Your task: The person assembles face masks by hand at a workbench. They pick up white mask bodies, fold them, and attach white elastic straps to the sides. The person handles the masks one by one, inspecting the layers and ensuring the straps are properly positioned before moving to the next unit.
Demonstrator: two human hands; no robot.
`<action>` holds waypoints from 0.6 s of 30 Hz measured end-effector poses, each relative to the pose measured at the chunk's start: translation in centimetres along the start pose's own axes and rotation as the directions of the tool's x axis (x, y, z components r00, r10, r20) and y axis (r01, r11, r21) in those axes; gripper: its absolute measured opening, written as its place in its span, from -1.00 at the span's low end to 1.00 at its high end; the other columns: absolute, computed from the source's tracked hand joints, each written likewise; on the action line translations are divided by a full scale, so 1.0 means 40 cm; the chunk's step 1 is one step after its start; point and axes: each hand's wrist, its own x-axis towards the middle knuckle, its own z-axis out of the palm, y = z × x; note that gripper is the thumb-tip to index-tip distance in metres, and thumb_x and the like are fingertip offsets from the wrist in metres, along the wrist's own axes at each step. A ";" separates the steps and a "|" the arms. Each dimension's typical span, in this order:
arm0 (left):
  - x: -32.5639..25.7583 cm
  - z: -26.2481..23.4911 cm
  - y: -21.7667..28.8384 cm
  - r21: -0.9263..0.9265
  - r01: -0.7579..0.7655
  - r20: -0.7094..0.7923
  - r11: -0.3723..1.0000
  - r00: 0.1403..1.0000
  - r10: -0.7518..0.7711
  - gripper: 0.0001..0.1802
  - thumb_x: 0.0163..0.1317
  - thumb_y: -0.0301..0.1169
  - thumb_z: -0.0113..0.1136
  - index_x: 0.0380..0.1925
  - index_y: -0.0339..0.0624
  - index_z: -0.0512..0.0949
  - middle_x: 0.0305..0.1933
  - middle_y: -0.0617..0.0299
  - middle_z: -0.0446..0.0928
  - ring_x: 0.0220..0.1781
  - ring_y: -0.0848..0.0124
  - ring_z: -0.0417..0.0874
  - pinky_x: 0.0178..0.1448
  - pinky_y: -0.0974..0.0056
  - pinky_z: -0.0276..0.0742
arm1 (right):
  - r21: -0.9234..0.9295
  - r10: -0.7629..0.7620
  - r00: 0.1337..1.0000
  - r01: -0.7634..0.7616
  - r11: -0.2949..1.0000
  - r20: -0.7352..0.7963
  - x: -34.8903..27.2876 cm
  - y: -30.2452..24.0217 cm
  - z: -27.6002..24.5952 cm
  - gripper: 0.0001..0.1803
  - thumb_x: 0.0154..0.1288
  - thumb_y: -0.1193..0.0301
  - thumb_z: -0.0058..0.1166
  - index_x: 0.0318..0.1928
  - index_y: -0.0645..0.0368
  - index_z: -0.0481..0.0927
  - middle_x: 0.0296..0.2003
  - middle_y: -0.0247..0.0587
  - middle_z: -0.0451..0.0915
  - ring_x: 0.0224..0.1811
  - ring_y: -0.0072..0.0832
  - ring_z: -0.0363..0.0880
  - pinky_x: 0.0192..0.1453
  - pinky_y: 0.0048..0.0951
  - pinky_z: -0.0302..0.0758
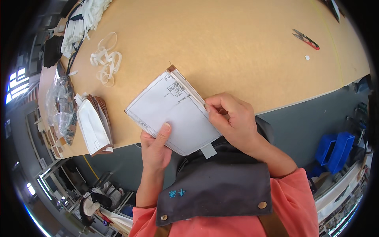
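Observation:
A stack of flat pieces with a white printed sheet (173,114) on top and thin brown edges lies tilted before me, over the table's near edge. My left hand (156,148) grips its lower left side, thumb flat on the sheet and fingers hidden underneath. At the right edge, my right hand (233,118) is closed, with thumb and forefinger pinching the rim of the stack. A short pale grey tab (208,150) sticks out of the bottom corner. The far corner shows a small brown patch (171,68).
Thread snips (306,39) with red and black handles lie at the back right, near a small white disc (307,57). A tangled white ribbon (107,63) is at the left. Beside it are another brown-edged stack (93,125), clear plastic bags (61,102) and white strips (77,33).

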 end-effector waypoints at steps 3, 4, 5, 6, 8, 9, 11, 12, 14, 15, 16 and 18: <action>-0.002 0.005 -0.001 0.005 -0.016 -0.024 1.000 1.000 0.016 -0.56 0.44 -0.41 0.18 0.27 -0.26 0.41 0.23 0.04 0.56 0.22 0.24 0.62 0.30 0.09 0.56 | 0.118 0.061 0.997 -0.066 0.991 0.047 -0.003 0.000 -0.008 -0.83 0.34 0.55 0.20 -0.07 0.29 0.65 -0.37 -0.18 0.65 -0.33 -0.47 0.65 -0.24 -0.52 0.57; 0.000 0.004 -0.001 0.002 -0.019 -0.027 1.000 0.999 0.019 -0.57 0.44 -0.41 0.18 0.26 -0.26 0.42 0.22 0.05 0.57 0.22 0.24 0.62 0.29 0.09 0.56 | 0.190 0.072 0.995 -0.083 0.978 0.065 -0.006 0.001 -0.007 -0.80 0.36 0.55 0.19 -0.02 0.29 0.64 -0.32 -0.21 0.65 -0.27 -0.51 0.64 -0.19 -0.52 0.58; 0.003 0.003 0.000 -0.001 -0.023 -0.030 1.000 0.999 0.023 -0.57 0.45 -0.41 0.17 0.26 -0.26 0.42 0.22 0.05 0.57 0.22 0.24 0.63 0.29 0.09 0.56 | 0.261 0.082 0.993 -0.101 0.960 0.085 -0.010 0.002 -0.005 -0.77 0.38 0.56 0.18 0.02 0.30 0.64 -0.27 -0.23 0.66 -0.21 -0.55 0.64 -0.14 -0.53 0.58; 0.004 0.005 0.001 0.000 -0.024 -0.037 1.000 0.999 0.024 -0.58 0.45 -0.41 0.17 0.25 -0.26 0.43 0.22 0.05 0.57 0.21 0.25 0.63 0.29 0.10 0.56 | 0.330 0.090 0.990 -0.120 0.936 0.105 -0.013 0.004 -0.003 -0.75 0.40 0.56 0.17 0.06 0.31 0.63 -0.22 -0.26 0.66 -0.16 -0.58 0.63 -0.09 -0.53 0.58; 0.004 0.012 0.004 0.001 -0.026 -0.053 1.000 0.998 0.026 -0.59 0.45 -0.41 0.17 0.24 -0.25 0.44 0.21 0.06 0.58 0.21 0.26 0.63 0.29 0.10 0.56 | 0.358 0.060 0.997 -0.071 0.931 0.043 -0.017 0.013 0.009 -0.71 0.32 0.59 0.23 0.05 0.29 0.65 -0.26 -0.16 0.65 -0.25 -0.43 0.61 -0.23 -0.46 0.53; 0.004 0.013 0.001 0.000 -0.032 -0.053 0.999 0.998 0.032 -0.59 0.45 -0.41 0.17 0.24 -0.25 0.44 0.21 0.05 0.58 0.21 0.26 0.63 0.29 0.10 0.56 | 0.370 0.045 0.999 -0.046 0.928 0.011 -0.019 0.016 0.014 -0.69 0.27 0.61 0.26 0.04 0.28 0.66 -0.28 -0.12 0.64 -0.30 -0.36 0.60 -0.29 -0.42 0.50; 0.001 0.015 -0.007 -0.005 -0.047 -0.058 0.999 0.997 0.046 -0.60 0.45 -0.42 0.17 0.24 -0.26 0.44 0.21 0.05 0.57 0.21 0.26 0.63 0.29 0.11 0.56 | 0.197 -0.045 0.998 0.051 0.979 -0.036 -0.023 0.017 0.017 -0.69 0.25 0.61 0.28 0.02 0.29 0.67 -0.26 -0.12 0.63 -0.32 -0.35 0.59 -0.29 -0.40 0.51; -0.003 0.018 -0.014 -0.012 -0.036 -0.075 0.999 0.997 0.035 -0.59 0.44 -0.42 0.17 0.24 -0.27 0.44 0.21 0.04 0.57 0.21 0.26 0.63 0.29 0.11 0.56 | 0.106 -0.093 0.994 0.098 0.989 -0.053 -0.026 0.017 0.019 -0.69 0.24 0.61 0.29 0.02 0.30 0.67 -0.26 -0.13 0.63 -0.33 -0.35 0.58 -0.28 -0.39 0.51; -0.004 0.028 -0.022 -0.025 -0.034 -0.103 0.999 0.994 0.031 -0.59 0.44 -0.42 0.18 0.23 -0.29 0.44 0.21 0.03 0.57 0.21 0.26 0.63 0.29 0.11 0.56 | -0.076 -0.244 0.964 0.237 0.969 -0.106 -0.029 0.028 0.025 -0.68 0.22 0.62 0.30 0.01 0.31 0.68 -0.25 -0.14 0.63 -0.33 -0.32 0.56 -0.28 -0.37 0.50; -0.004 0.034 -0.021 -0.041 -0.035 -0.111 0.999 0.993 0.031 -0.60 0.43 -0.44 0.19 0.21 -0.30 0.46 0.19 0.04 0.58 0.20 0.28 0.63 0.29 0.12 0.55 | -0.169 -0.320 0.939 0.298 0.939 -0.122 -0.029 0.031 0.025 -0.68 0.22 0.63 0.30 0.01 0.31 0.68 -0.25 -0.14 0.62 -0.33 -0.31 0.56 -0.28 -0.36 0.50; -0.003 0.040 -0.019 -0.060 -0.036 -0.118 0.998 0.993 0.029 -0.62 0.42 -0.46 0.21 0.19 -0.32 0.48 0.17 0.05 0.60 0.18 0.29 0.63 0.28 0.14 0.55 | -0.173 -0.329 0.939 0.309 0.935 -0.102 -0.029 0.031 0.020 -0.64 0.21 0.60 0.32 0.05 0.31 0.65 -0.24 -0.14 0.62 -0.30 -0.30 0.57 -0.24 -0.37 0.52; -0.003 0.042 -0.010 -0.084 -0.027 -0.111 0.996 0.994 0.018 -0.63 0.40 -0.48 0.23 0.17 -0.33 0.50 0.15 0.05 0.61 0.17 0.31 0.63 0.27 0.16 0.54 | -0.182 -0.346 0.936 0.330 0.926 -0.063 -0.026 0.031 0.011 -0.54 0.20 0.54 0.36 0.13 0.31 0.61 -0.21 -0.13 0.62 -0.24 -0.28 0.59 -0.15 -0.39 0.55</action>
